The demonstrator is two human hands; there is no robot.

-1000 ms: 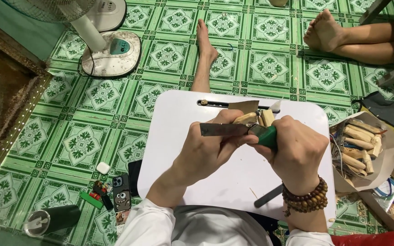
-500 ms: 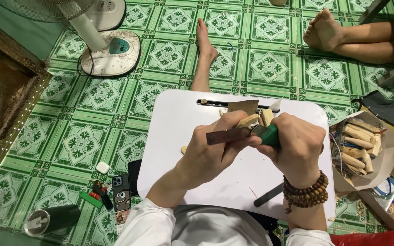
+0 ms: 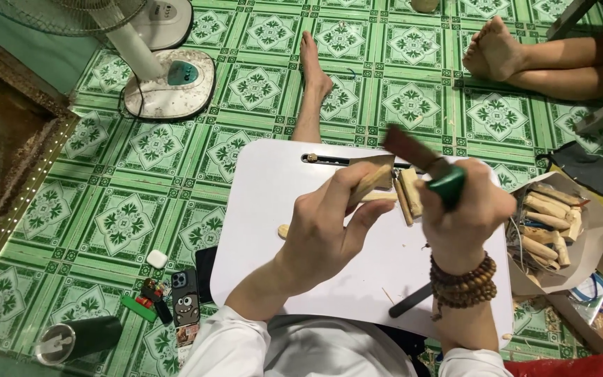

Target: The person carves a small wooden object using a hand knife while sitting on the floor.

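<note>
Since half a second ago the knife (image 3: 421,162) has lifted off the wood, its blurred blade now slanting up and to the left from the right hand (image 3: 463,209), which is closed round the green handle. The wooden stick (image 3: 371,183) sits pinched in the left hand (image 3: 326,227), long axis pointing up-right toward the blade, just left of it. Both hover over the white board (image 3: 266,230); more sticks fill a paper bag (image 3: 591,230) to the right.

The right hand (image 3: 463,209) now lifts the green-handled knife (image 3: 427,167) up off the pale wooden stick (image 3: 370,185), blade pointing away, no longer crossing it.
</note>
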